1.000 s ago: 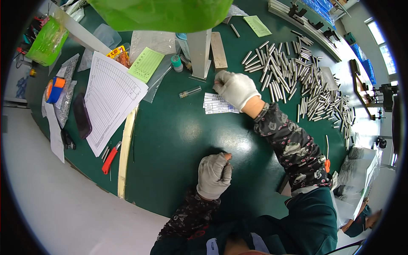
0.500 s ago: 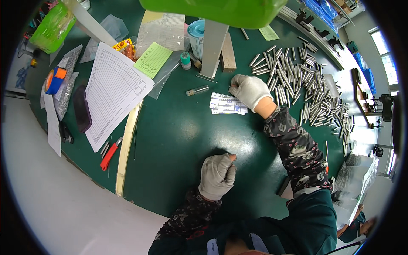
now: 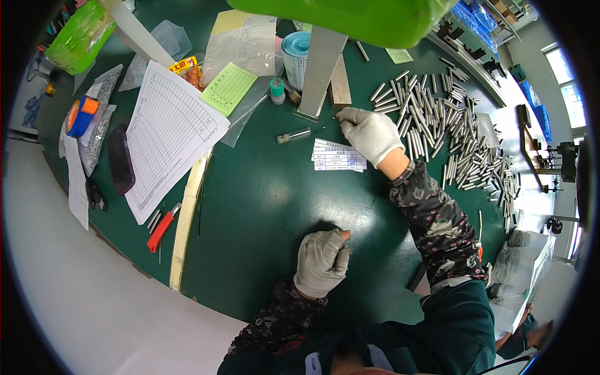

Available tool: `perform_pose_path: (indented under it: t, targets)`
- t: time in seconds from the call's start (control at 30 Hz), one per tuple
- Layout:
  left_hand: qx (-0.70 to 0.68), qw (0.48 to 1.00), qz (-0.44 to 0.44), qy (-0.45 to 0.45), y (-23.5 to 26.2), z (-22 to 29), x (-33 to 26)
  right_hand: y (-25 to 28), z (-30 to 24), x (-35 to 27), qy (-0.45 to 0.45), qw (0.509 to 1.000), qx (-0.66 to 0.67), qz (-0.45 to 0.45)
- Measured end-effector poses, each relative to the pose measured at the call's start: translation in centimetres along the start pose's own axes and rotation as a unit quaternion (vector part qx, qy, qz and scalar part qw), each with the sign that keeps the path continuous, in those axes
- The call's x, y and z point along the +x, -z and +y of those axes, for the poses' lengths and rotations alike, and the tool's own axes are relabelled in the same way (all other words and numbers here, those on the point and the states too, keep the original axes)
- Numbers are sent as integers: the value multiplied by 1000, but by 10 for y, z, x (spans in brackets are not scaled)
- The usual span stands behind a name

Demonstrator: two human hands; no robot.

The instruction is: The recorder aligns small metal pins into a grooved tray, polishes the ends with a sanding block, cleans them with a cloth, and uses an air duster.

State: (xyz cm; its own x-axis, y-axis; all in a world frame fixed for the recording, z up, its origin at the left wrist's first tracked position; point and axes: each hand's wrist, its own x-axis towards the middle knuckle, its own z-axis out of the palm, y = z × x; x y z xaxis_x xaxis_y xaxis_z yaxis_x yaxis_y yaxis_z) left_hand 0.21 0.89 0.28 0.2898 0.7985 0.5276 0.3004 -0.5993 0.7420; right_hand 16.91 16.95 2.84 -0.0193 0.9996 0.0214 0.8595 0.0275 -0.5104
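Observation:
My right hand (image 3: 373, 135), in a white glove with a bare fingertip showing, is closed with thumb and finger pinched together. It hovers just above a small stack of printed paper labels (image 3: 340, 156), near a wooden block (image 3: 340, 87). Anything in that pinch is too small to make out. Nearer to me, my left hand (image 3: 321, 265), gloved the same way, is curled closed over the green table (image 3: 250, 250); its palm side is hidden. A clear small tube (image 3: 294, 135) lies left of the labels. Many short metal pins (image 3: 425, 112) lie heaped to the right.
A grey post (image 3: 322, 69) rises behind the labels under a green bin (image 3: 350, 19). At left lie printed sheets (image 3: 169, 137), a red utility knife (image 3: 162, 231), a dark case (image 3: 120, 159) and tape rolls (image 3: 82, 117). A small green-capped bottle (image 3: 277, 91) stands near the post.
My right hand has shifted slightly away from the labels toward the wooden block, uncovering more of them. My left hand stays curled in place. The whole view has shifted a little.

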Motion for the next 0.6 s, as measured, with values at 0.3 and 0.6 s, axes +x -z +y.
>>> perform_pose_path:
  t: [0.3,0.6]
  targets:
    - [22,999,-33,5,4,1,4,7,-4,-10,13,999,19,-43]
    - [26,999,-20,24,-1,3,-3,31,58,73,70,979,-176,74]
